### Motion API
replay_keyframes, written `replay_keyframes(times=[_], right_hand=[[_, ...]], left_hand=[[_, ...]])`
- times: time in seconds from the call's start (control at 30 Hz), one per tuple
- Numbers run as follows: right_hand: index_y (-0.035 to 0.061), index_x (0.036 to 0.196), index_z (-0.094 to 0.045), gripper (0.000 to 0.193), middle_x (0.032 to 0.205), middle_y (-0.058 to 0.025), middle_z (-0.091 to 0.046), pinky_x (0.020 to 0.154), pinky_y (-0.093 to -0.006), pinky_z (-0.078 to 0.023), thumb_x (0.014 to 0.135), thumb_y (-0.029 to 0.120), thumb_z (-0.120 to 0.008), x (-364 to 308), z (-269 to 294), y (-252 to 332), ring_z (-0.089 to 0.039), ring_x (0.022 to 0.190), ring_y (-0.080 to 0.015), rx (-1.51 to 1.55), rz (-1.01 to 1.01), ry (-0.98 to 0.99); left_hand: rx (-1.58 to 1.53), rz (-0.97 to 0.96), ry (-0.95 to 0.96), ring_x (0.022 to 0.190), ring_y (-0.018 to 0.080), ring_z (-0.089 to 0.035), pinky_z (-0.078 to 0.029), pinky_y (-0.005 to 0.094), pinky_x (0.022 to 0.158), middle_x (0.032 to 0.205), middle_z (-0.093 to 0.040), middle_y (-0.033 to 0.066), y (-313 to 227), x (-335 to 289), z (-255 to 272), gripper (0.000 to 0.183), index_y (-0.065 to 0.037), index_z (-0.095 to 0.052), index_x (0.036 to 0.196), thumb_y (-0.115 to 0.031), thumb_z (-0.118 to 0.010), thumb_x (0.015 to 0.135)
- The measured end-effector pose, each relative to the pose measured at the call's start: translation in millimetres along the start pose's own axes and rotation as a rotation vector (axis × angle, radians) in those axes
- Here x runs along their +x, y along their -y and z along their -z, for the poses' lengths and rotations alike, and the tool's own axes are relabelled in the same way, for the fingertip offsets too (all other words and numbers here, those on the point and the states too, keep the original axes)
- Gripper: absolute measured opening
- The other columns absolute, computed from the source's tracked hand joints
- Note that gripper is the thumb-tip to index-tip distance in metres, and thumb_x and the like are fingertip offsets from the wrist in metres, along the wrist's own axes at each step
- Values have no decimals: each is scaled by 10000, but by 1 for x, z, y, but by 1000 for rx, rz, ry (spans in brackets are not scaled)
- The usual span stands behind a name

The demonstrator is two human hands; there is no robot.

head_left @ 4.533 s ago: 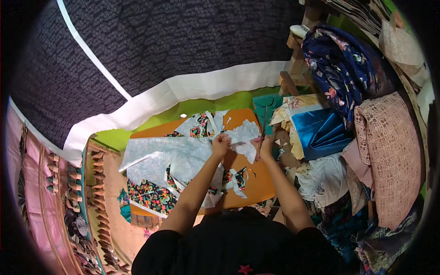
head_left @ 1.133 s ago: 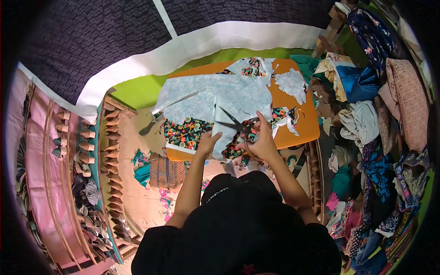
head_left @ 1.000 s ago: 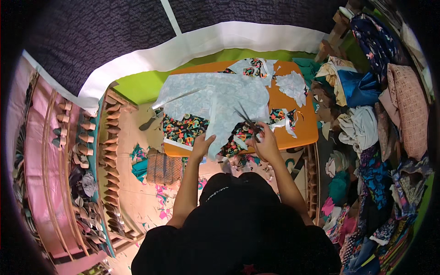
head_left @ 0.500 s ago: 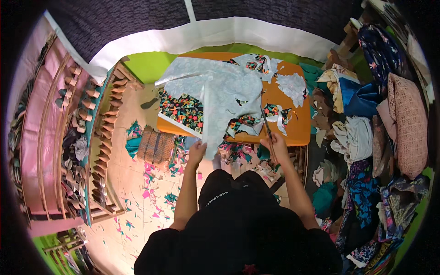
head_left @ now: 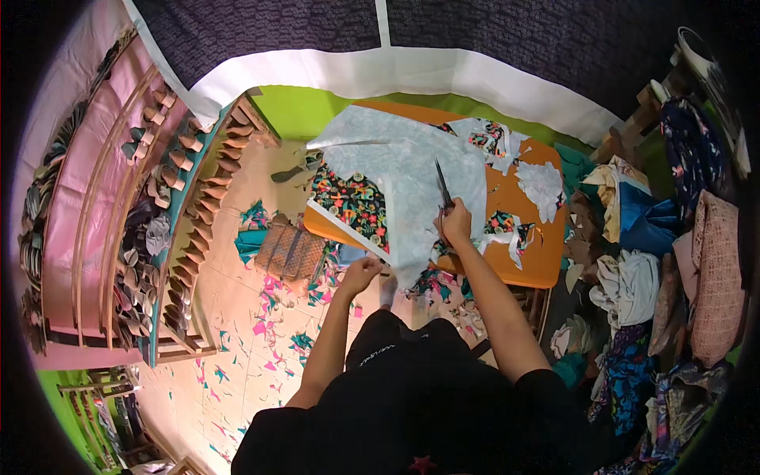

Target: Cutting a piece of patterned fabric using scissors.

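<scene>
A pale grey-blue sheet lies over black floral fabric on a low orange table. My right hand is shut on dark scissors, blades pointing away over the pale sheet. My left hand grips the near hanging edge of the sheet below the table's corner. White cut pieces and floral scraps lie at the table's far and right parts.
Pink and teal scraps litter the tiled floor. A woven brown mat lies beside the table. Wooden racks with folded items stand on the left. Piles of cloth fill the right. A dark curtain with white band hangs behind.
My view swung left. My left hand slid down off the table to the sheet's hanging edge. My right hand with the scissors stayed on the sheet, blades now pointing further away.
</scene>
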State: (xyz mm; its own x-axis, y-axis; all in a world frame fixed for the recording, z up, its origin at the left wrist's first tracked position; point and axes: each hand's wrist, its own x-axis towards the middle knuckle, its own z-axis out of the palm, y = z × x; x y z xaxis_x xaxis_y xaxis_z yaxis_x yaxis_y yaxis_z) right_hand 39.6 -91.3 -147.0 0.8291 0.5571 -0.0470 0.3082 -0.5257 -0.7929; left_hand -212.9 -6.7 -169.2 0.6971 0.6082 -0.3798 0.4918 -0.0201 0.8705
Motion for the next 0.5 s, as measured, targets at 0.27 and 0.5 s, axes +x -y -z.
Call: replay_keyframes(times=[0.27, 0.5], right_hand=[[17, 825, -531, 203, 685, -158, -579, 587, -361, -435, 640, 93, -567, -8, -7, 1, -570, 673, -308, -49, -43, -128], [-24, 836, -450, 253, 634, -58, -517, 482, -238, -398, 641, 15, -607, -12, 33, -2, -512, 551, -142, 264, -238, -310]], left_hand=[[-193, 10, -77, 652, 116, -524, -423, 225, 582, 733, -565, 72, -64, 114, 30, 371, 52, -533, 832, -304, -579, 739], [-718, 309, 229, 718, 167, -545, -462, 291, 661, 781, -567, 72, -91, 171, 23, 267, -6, -535, 868, -252, -511, 768]])
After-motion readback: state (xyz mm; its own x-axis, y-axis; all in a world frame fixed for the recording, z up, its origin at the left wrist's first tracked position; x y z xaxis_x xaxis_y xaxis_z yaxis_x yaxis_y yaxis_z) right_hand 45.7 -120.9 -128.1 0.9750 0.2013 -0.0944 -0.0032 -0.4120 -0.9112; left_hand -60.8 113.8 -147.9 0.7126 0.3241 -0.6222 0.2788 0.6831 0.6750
